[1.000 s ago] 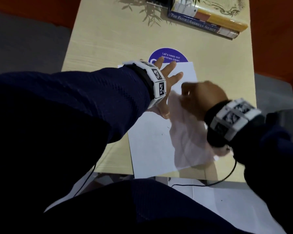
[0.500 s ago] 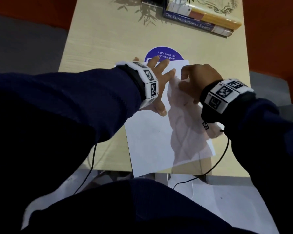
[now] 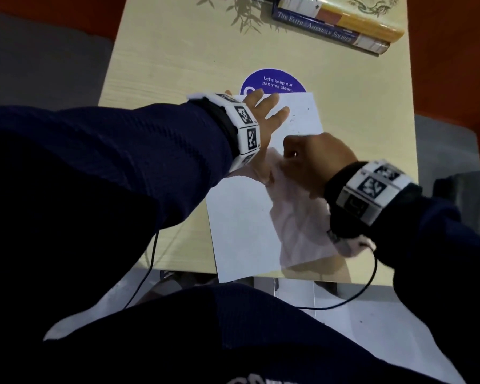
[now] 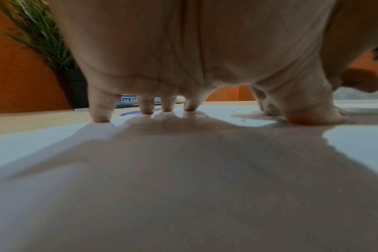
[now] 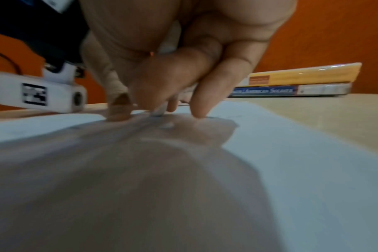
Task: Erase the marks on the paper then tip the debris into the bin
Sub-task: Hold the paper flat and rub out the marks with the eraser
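A white sheet of paper [image 3: 241, 231] lies on the pale wooden table [image 3: 164, 65], its near edge hanging over the table's front. A few small dark specks [image 3: 299, 117] show near its far right corner. My left hand [image 3: 263, 117] lies flat with spread fingers [image 4: 147, 109] and presses the sheet's far left part. My right hand [image 3: 316, 159] is curled just right of it, fingertips [image 5: 198, 112] down on the paper. It pinches a small pale eraser [image 5: 160, 111], which the fingers mostly hide.
Two stacked books [image 3: 338, 26] lie at the table's far right. A round purple sticker [image 3: 275, 81] sits just beyond the paper. A potted plant [image 4: 71, 85] stands at the far left. A black cable [image 3: 369, 284] hangs from my right wrist past the table's front edge.
My right hand went away from me along the paper and has come back toward me, still curled. My left hand has stayed pressed on the sheet.
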A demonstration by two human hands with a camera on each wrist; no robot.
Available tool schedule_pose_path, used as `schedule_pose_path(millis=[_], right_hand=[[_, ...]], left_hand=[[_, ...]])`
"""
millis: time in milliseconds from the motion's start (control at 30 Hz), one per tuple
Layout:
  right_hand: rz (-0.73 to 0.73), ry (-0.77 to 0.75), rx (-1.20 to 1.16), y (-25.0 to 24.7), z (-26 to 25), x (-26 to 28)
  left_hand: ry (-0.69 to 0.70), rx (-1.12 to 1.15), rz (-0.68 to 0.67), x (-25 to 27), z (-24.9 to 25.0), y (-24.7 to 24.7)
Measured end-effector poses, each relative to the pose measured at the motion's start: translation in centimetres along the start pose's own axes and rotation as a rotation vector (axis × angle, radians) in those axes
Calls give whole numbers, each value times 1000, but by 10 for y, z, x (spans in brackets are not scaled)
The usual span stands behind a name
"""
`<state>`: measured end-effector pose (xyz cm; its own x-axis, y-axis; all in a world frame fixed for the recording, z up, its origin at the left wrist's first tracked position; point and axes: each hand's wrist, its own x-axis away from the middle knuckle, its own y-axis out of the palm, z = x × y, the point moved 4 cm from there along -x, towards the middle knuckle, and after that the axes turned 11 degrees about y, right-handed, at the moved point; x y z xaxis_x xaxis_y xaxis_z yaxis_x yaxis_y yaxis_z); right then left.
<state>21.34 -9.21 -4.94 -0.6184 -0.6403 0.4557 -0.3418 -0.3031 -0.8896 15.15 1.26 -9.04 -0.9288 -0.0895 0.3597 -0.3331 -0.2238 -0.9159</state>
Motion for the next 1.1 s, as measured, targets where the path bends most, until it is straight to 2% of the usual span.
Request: schedule_pose_path(millis=[100,267,433,633,767,833,967,1100], right_hand=[[72,55,-15,-19,6,-22],[-37,17,-38,-3,0,3],[55,121,-92,-42,21,-44],[81,71,-111,-21,37,-28],[96,32,-53,-8,34,-15],[85,15,-13,-1,29,-9],[86,-3,-1,-18,24,-24],[123,-41,-49,-19,18,-20]], left_hand=[[-4,2,-24,0,2,-4],[-3,-26,3,-1,0,1],[-3,-38,-49,1,2,-9],[52,-215,-86,4,-2,-27],[-59,-34,55,5,13,-10],[-107,23,43,5,19,-3],[-106,13,48,10,22,-4],[-100,-7,-25,14,20,-4]])
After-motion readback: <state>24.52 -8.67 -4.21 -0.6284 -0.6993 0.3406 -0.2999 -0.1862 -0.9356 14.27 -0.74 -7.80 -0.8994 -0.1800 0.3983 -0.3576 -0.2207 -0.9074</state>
